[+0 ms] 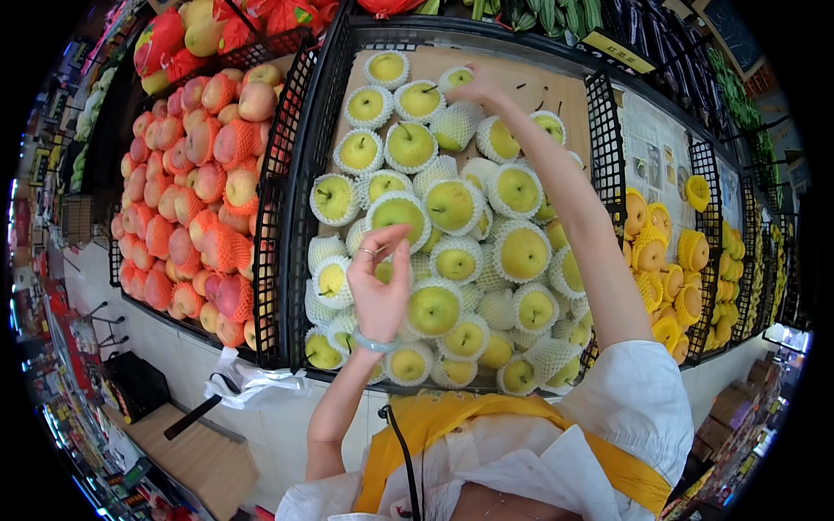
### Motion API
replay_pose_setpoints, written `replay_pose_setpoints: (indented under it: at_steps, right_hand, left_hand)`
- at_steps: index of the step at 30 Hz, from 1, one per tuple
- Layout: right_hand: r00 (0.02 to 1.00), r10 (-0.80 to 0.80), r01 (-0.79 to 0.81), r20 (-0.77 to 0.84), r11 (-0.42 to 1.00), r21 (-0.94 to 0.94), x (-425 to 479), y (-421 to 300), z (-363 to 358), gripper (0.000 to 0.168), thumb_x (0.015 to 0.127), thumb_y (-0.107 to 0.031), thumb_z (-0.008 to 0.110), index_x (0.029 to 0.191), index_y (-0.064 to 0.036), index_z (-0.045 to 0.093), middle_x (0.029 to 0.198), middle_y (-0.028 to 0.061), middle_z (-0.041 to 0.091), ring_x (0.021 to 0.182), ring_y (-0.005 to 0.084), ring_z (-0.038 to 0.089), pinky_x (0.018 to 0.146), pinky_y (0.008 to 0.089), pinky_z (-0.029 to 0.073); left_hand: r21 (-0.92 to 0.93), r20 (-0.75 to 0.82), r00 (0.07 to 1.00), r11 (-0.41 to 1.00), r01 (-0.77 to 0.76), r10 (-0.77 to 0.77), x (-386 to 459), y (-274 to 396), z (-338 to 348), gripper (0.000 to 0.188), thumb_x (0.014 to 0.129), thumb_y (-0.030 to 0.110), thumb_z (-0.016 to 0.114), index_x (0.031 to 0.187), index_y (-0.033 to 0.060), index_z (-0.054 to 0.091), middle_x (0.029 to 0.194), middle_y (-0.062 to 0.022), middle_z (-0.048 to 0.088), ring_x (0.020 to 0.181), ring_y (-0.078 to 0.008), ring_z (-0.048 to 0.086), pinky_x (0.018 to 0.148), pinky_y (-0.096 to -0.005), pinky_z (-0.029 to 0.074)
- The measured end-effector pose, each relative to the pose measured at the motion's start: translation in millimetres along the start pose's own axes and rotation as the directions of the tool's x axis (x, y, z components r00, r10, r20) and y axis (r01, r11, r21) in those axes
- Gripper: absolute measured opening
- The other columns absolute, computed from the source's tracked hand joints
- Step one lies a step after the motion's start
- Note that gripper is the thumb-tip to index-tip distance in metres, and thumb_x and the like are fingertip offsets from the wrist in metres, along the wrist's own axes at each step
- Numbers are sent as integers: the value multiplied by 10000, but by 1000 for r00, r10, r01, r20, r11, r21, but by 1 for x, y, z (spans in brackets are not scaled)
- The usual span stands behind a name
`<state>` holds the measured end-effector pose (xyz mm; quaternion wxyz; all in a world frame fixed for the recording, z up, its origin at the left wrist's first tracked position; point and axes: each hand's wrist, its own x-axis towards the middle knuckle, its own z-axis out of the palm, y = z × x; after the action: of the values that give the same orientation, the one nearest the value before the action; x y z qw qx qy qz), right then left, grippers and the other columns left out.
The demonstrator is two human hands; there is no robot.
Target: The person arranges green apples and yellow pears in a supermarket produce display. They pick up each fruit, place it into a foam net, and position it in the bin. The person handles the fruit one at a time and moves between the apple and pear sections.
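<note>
Many green pears in white foam nets, such as one large pear [434, 309], lie heaped in a black plastic crate [306, 169] in front of me. My left hand [381, 280] is raised over the left part of the heap, fingers curled with a gap to the thumb and nothing between them; a ring and a pale bangle are on it. My right arm reaches to the far side, where my right hand [475, 86] is at a netted pear [456, 79] in the back row. Its fingers are partly hidden, so the grip cannot be told.
Apples in red foam nets [221, 251] fill the crate at left, and yellow-netted fruit [651, 251] lies at right over newspaper [651, 150]. A brown board [554, 78] with loose stems lines the back. White plastic bags [260, 384] hang at the front left. Eggplants [658, 52] lie behind.
</note>
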<state>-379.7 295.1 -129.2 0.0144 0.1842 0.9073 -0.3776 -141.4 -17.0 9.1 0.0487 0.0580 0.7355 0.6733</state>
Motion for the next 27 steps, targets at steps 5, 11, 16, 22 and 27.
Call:
replay_pose_setpoints:
  at_steps: [5,11,16,22,27]
  right_hand:
    - [951,310,-283,16,845,454,-12,-3,-11,865,575,-312,842,1278,-22,429,1181,150,557,985,268,598,771,421,544]
    - [967,-45,-244,252,138,960,-92,-32,-91,638,788,-376,668,1264,-23,431,1198,199,522,927,259,613,737,383,560]
    - [738,-480,-619,474,-203,759,-219,-41,-101,679,857,-585,404,1311,-80,412,1214,232,504,888,297,614,722,369,561]
    - [814,-324,-491,482,58,869,-333,-49,-80,687,850,-613,379,1308,-103,431,1154,141,563,885,258,603,630,347,533]
    - [929,-333,369,-161,862,347,-408,-77,-60,691,664,-381,766,1198,-43,487,1163,144,565,1023,287,598,763,375,511]
  left_hand:
    - [-92,-34,997,993,72,-76,-1,-15,-5,122,884,15,556,991,-13,607,975,-77,643,912,-127,603,824,-258,479]
    - [-127,23,999,992,25,-22,5,-11,2,128,894,19,549,1003,-22,601,982,-73,646,913,-111,597,802,-245,474]
    - [-207,104,994,978,-17,39,-8,9,24,140,904,30,548,1028,-21,588,990,-73,645,937,-112,596,813,-242,470]
    - [-205,85,995,979,-26,44,-62,31,24,164,905,40,559,1060,-14,569,966,-50,615,851,-81,560,749,-220,454]
    - [-235,51,999,972,27,-15,-116,24,12,334,892,78,595,1200,11,483,1026,-53,552,872,-86,521,700,-204,431]
